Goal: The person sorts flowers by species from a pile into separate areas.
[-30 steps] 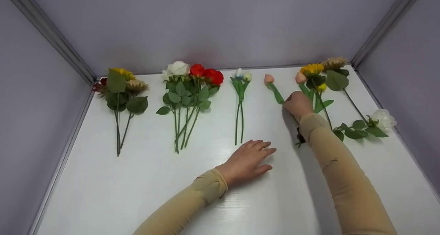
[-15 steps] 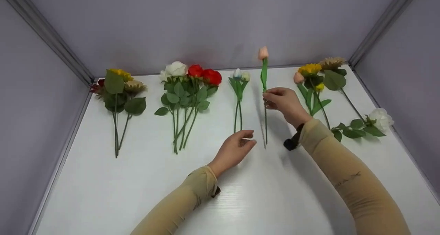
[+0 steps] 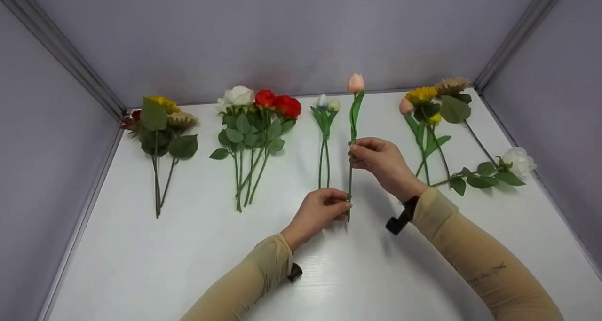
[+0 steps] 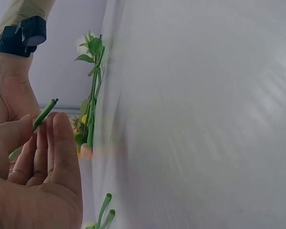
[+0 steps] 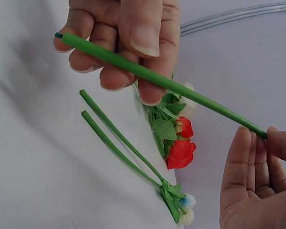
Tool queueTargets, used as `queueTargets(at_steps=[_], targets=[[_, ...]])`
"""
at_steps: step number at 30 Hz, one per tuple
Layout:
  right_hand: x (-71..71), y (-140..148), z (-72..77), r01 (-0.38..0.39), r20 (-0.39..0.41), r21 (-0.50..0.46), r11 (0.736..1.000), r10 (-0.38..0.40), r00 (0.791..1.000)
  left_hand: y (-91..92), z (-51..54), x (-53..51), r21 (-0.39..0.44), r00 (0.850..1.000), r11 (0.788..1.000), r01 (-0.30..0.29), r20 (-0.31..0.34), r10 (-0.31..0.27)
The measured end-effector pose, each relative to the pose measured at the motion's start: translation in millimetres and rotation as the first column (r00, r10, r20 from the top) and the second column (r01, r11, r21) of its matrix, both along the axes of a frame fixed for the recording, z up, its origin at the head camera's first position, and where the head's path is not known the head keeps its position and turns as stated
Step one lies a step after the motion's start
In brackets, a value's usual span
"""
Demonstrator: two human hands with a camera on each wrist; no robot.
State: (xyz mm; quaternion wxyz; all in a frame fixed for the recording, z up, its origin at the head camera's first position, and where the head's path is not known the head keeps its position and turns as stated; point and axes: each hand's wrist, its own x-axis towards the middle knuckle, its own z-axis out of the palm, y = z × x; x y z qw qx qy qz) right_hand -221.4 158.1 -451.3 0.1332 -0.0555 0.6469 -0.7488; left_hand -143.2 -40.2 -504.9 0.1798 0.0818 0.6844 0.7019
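Observation:
A pink tulip stands nearly upright above the table, its stem pinched between the right hand's thumb and fingers just under the leaf. Lower down, near the cut end, the left hand holds the same stem with thumb and curled fingers. In the left wrist view the green stem crosses the left hand. The right wrist view has the stem running from the right hand across the left hand's fingers. Two pale tulips lie just left of the held one.
Red and white roses lie left of the pale tulips, with sunflower-like blooms farther left. At the right lie another pink tulip, a yellow sunflower and a white rose. Grey panels border the white table.
The right hand has lifted the pink tulip from the table, carried it left and brought it nearer the body. The left hand has moved and closed its fingers on the lower stem.

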Motion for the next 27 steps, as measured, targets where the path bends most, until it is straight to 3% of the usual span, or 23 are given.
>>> queueTargets(at_steps=[5, 10, 17, 21, 24, 25, 27], targets=[[6.0, -2.3, -0.5, -0.001, 0.006, 0.001, 1.0, 0.001, 1.0, 0.7, -1.8, 1.2, 0.022, 1.0, 1.0, -0.008, 0.028, 0.008], [12.1, -3.0, -1.9, 0.002, 0.033, -0.004, 1.0, -0.002, 0.999, -0.6, -2.4, -0.3, -0.006, 1.0, 1.0, -0.016, -0.001, 0.016], [14.1, -5.1, -5.7, 0.02, 0.036, 0.083, 0.996, -0.023, 0.999, -2.1, -4.4, -2.0, -0.044, 0.999, 0.999, -0.028, -0.041, 0.026], [6.3, -5.4, -7.6, 0.039, 0.043, 0.149, 0.988, -0.046, 0.998, -3.8, -4.7, -1.0, -0.136, 0.996, 0.991, -0.004, -0.087, -0.008], [-6.4, -4.1, -10.1, 0.065, 0.054, 0.197, 0.978, -0.077, 0.996, -7.1, -4.1, 0.3, -0.321, 0.976, 0.947, 0.005, -0.206, -0.075], [-11.7, -3.7, -11.3, 0.075, 0.058, 0.214, 0.974, -0.089, 0.994, -8.7, -3.7, 0.7, -0.389, 0.962, 0.921, -0.001, -0.251, -0.105], [-23.6, -3.1, -14.9, 0.086, 0.064, 0.251, 0.964, -0.105, 0.992, -12.0, -2.8, 1.6, -0.516, 0.922, 0.856, -0.036, -0.347, -0.171]])
